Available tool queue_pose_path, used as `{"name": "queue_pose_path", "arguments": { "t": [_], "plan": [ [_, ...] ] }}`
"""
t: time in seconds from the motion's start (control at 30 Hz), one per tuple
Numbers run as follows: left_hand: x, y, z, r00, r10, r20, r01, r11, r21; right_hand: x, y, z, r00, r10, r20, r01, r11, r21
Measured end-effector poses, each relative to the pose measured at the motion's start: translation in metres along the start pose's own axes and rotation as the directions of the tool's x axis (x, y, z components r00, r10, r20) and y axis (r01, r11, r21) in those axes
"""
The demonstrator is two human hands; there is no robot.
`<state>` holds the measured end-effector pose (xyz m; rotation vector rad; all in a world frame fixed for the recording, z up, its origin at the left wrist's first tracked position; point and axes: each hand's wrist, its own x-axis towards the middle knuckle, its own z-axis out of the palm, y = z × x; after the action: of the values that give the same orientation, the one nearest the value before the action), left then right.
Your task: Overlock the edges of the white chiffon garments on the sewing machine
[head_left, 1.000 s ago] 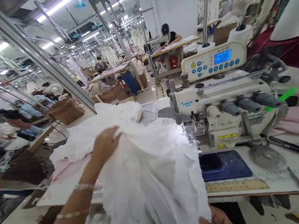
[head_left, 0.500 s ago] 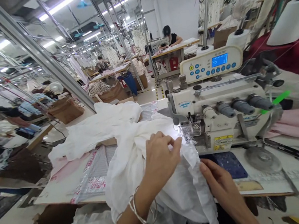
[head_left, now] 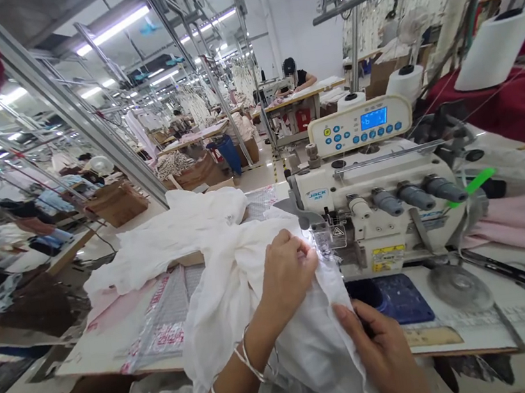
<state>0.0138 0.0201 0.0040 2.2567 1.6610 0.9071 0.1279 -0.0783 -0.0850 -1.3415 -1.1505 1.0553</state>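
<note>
White fabric [head_left: 234, 277] lies bunched over the table edge, and one edge of it runs up to the presser foot [head_left: 322, 240] of an overlock sewing machine [head_left: 377, 188]. My left hand [head_left: 289, 270], with bangles on its wrist, is closed on the fabric just left of the foot, thumb and fingers pinched together. Lower down, my right hand [head_left: 378, 342] grips the fabric's right edge between thumb and fingers. The machine's lamp lights the cloth beside the needle area. The needle itself is hard to make out.
A blue plate [head_left: 404, 297] and a clear round disc [head_left: 461, 286] lie right of my right hand. Black tweezers or snips [head_left: 514, 270] rest farther right. Thread cones [head_left: 495, 50] stand behind the machine. A person [head_left: 297, 76] sits at another machine beyond.
My right hand has shifted left and down along the fabric edge, which now looks straighter and less ruffled. My left fingers have drawn closer together. The view has shifted slightly.
</note>
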Motion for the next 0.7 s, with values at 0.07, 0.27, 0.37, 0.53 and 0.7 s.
{"name": "queue_pose_path", "arguments": {
  "t": [0.07, 0.27, 0.37, 0.53, 0.7],
  "plan": [
    [-0.009, -0.001, 0.002, 0.977, 0.188, -0.104, -0.186, 0.982, 0.026, 0.001, 0.002, 0.002, 1.000, -0.007, -0.021, 0.007, 1.000, 0.007],
    [-0.048, 0.006, 0.002, 0.773, 0.620, -0.139, -0.610, 0.785, 0.107, -0.001, 0.003, 0.004, 0.995, -0.090, -0.032, 0.092, 0.995, 0.045],
    [-0.055, 0.003, 0.007, 0.810, 0.569, -0.141, -0.558, 0.822, 0.115, -0.003, 0.000, 0.003, 0.997, -0.065, -0.034, 0.067, 0.997, 0.049],
    [-0.049, -0.009, 0.015, 0.837, 0.494, -0.237, -0.513, 0.858, -0.026, -0.002, -0.002, 0.002, 1.000, -0.024, -0.012, 0.024, 1.000, -0.008],
    [-0.036, -0.011, 0.014, 0.863, 0.450, -0.231, -0.482, 0.870, -0.106, 0.003, -0.004, 0.001, 1.000, 0.009, 0.000, -0.009, 0.999, -0.035]
  ]
}}
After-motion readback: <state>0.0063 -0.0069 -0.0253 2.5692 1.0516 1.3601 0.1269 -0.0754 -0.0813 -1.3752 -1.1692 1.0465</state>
